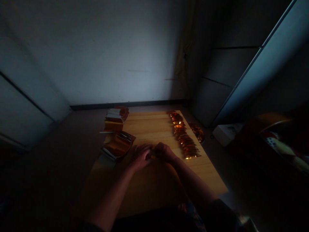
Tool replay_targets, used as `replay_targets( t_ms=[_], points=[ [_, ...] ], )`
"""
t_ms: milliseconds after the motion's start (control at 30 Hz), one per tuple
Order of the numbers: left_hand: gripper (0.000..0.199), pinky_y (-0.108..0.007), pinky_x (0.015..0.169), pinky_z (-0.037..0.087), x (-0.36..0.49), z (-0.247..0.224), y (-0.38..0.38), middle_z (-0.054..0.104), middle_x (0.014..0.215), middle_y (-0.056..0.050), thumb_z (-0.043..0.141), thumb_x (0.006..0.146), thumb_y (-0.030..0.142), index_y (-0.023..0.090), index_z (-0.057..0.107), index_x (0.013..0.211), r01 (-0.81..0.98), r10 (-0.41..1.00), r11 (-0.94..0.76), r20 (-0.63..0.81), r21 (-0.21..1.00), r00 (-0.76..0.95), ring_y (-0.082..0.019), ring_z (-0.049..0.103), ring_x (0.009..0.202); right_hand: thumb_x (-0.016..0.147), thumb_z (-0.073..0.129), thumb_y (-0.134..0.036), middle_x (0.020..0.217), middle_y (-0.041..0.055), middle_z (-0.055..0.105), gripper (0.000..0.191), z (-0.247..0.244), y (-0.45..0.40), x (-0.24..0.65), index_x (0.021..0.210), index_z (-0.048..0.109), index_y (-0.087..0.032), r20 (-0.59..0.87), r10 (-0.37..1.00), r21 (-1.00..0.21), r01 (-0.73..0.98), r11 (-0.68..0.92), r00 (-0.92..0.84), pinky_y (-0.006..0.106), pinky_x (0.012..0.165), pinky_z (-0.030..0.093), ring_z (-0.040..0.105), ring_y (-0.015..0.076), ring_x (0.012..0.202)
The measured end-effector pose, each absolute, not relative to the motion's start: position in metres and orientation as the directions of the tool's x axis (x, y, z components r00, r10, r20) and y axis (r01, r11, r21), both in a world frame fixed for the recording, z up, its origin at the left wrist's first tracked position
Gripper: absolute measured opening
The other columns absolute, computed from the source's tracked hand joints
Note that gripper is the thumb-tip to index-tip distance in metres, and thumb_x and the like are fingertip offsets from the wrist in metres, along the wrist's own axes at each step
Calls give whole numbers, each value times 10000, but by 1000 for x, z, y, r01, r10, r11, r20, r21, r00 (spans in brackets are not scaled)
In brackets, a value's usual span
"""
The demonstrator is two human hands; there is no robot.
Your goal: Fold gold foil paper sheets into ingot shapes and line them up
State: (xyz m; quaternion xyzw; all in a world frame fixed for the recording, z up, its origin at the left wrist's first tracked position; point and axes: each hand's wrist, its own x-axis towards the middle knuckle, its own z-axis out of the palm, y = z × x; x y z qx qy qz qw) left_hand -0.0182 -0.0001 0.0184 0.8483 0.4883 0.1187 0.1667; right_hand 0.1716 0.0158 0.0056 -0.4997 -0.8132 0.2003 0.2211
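My left hand (142, 157) and my right hand (164, 152) meet above the middle of a light wooden board (147, 127), fingers curled toward each other. Whatever lies between them is hidden by my fingers, and the dim light hides more. To the right, a long overlapping row of folded gold-orange foil pieces (183, 137) runs along the board. On the left, near my left hand, lies a stack of orange foil sheets (117, 145), and a pile of white and orange paper packets (115, 118) sits behind it.
A small heap of gold foil (197, 132) lies just past the board's right edge. Further right are a white box (227, 133) and a patterned cloth (282, 151). A pale wall with a dark skirting (127, 103) stands behind the board.
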Motion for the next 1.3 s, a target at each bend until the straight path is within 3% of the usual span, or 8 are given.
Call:
replay_targets(
  t_ms=[233,467,700,833,1000,1133,1300],
  points=[
    [375,-551,1124,147,-20,13,3,515,1384,-53,586,767,281,278,574,1142,769,860,-486,72,416,505,-245,411,1306,747,689,-244,844,24,583,132,5,9,169,833,639,-157,163,909,-565,719,404,-383,203,642,417,531,119,716],
    [371,-571,1117,157,-20,13,2,514,1385,-49,591,758,269,274,585,1128,783,867,-476,63,402,494,-266,413,1304,748,613,-80,848,34,601,159,8,12,170,883,657,-152,168,909,-582,706,403,-381,209,695,437,555,124,745],
    [438,-528,1126,168,-23,3,6,529,1363,-70,583,755,284,263,561,1192,763,853,-509,112,399,510,-262,420,1293,707,714,-254,917,45,587,257,9,8,167,940,659,-159,120,910,-584,713,387,-396,221,693,437,559,151,817],
    [453,-530,1131,157,-22,8,5,516,1381,-51,580,740,285,281,556,1192,778,859,-493,77,390,506,-260,412,1302,697,707,-185,902,31,585,235,11,10,169,926,662,-165,136,904,-593,697,403,-406,212,692,434,552,141,801],
    [474,-535,1132,156,-20,16,3,509,1391,-40,564,707,234,290,557,1178,791,867,-470,33,392,498,-248,408,1309,757,602,-73,829,37,599,161,6,9,171,873,682,-152,192,890,-574,688,444,-414,210,678,436,548,131,743],
    [464,-524,1136,152,-20,16,4,499,1400,-33,558,691,207,279,570,1149,793,870,-458,20,402,493,-244,400,1319,815,607,-137,885,36,631,169,-1,-2,171,931,710,-204,300,825,-587,588,556,-479,220,722,436,562,142,814],
    [491,-513,1139,149,-23,14,4,479,1418,-24,568,717,245,290,535,1205,778,864,-465,25,421,503,-246,398,1322,870,601,-249,925,47,657,167,2,-16,168,986,720,-259,294,784,-447,646,618,-547,283,786,396,541,181,855]
  ],
)
